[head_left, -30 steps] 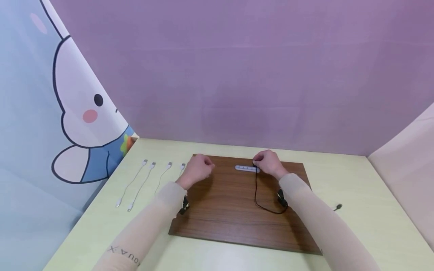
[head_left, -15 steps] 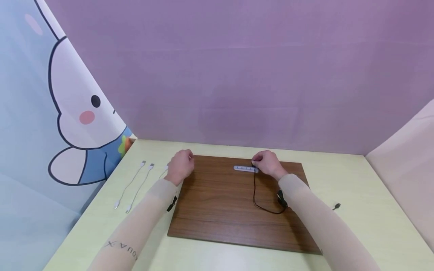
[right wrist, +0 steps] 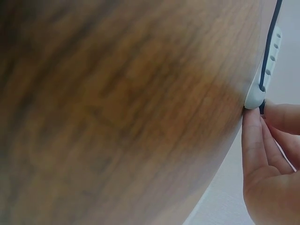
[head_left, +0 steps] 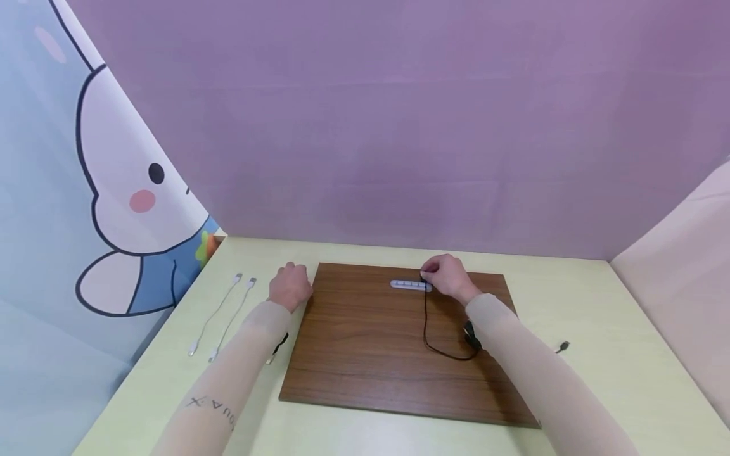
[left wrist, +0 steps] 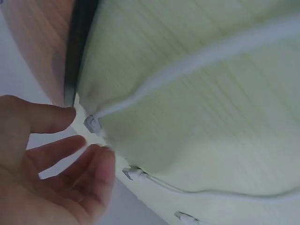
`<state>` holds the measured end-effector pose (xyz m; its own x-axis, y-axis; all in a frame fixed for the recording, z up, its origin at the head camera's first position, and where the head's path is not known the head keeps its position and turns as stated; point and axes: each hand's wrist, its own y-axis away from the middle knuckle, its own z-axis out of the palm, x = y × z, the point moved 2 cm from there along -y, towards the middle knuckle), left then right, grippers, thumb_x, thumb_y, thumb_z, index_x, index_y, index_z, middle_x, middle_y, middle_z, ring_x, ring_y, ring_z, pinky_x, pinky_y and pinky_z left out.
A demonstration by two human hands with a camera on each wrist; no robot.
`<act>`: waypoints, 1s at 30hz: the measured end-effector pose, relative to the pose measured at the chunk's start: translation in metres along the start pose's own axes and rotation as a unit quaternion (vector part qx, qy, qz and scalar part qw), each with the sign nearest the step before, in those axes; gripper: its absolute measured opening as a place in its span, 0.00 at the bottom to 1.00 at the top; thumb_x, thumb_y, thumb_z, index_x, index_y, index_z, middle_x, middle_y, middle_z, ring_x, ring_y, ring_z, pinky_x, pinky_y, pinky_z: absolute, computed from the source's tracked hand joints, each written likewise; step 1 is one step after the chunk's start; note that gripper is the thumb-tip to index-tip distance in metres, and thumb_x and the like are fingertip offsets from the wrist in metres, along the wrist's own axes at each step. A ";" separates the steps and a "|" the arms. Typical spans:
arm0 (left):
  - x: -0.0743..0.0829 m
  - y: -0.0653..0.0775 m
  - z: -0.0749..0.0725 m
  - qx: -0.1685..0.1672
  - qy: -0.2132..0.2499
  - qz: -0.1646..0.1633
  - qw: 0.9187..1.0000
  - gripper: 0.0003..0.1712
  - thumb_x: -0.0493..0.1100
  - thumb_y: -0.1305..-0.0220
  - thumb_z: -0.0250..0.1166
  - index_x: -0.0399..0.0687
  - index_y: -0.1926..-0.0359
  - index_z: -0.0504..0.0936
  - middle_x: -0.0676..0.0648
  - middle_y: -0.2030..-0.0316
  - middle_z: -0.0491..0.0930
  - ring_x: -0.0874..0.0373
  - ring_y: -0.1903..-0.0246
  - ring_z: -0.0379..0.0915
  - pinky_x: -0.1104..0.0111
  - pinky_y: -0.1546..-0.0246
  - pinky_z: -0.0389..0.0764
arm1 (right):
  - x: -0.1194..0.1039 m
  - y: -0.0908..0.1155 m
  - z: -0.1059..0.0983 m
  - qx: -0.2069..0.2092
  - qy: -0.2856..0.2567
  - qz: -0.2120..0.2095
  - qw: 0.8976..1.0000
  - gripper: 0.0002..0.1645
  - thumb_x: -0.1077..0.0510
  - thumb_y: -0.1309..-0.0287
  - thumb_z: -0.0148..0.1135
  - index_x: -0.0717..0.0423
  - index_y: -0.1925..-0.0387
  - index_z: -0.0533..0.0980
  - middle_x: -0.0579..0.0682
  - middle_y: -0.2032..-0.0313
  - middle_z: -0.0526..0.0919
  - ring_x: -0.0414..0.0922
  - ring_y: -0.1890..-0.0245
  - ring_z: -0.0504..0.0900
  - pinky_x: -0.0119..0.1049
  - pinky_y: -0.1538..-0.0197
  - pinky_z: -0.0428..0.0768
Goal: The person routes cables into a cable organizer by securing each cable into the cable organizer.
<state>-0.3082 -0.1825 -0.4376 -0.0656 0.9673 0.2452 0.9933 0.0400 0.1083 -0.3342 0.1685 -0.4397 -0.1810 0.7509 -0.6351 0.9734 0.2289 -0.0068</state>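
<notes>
My right hand (head_left: pixel 447 277) pinches a black cable (head_left: pixel 425 316) near one end, at the right end of a pale cable holder (head_left: pixel 410 285). In the right wrist view, the cable (right wrist: pixel 268 49) runs into the end of the slotted holder (right wrist: pixel 254 97), with thumb and fingers meeting around the black tip behind it. My left hand (head_left: pixel 291 286) is over the table beside the board's left edge. The left wrist view shows its thumb and fingers apart, close to the plug of a white USB cable (left wrist: pixel 92 124), with nothing between them. The left forearm hides part of these cables in the head view.
The holder lies near the far edge of a brown wooden board (head_left: pixel 371 354) on a pale yellow table (head_left: pixel 587 297). Two white cables (head_left: pixel 214 313) lie at the left. The black cable's other plug (head_left: pixel 563 346) lies right of the board. A purple curtain (head_left: pixel 365 126) hangs behind.
My left hand has moved left from above the board, past its edge, and lowered to the white cables. My right hand keeps its pinch on the black cable at the holder.
</notes>
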 end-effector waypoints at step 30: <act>-0.007 -0.002 0.003 -0.014 0.047 0.025 0.998 0.14 0.35 0.38 0.64 0.35 0.52 0.74 0.39 0.59 0.78 0.46 0.64 0.76 0.52 0.63 0.81 | -0.003 0.006 -0.013 -0.009 0.040 -0.009 0.999 0.16 0.66 0.33 0.61 0.68 0.46 0.78 0.62 0.54 0.84 0.56 0.52 0.83 0.47 0.51 0.83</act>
<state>-0.3093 -0.1882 -0.4425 -0.0260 0.9398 0.3406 0.9927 -0.0160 0.1199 -0.3291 0.1756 -0.4276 -0.2089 0.7934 -0.5717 0.9676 0.2526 -0.0029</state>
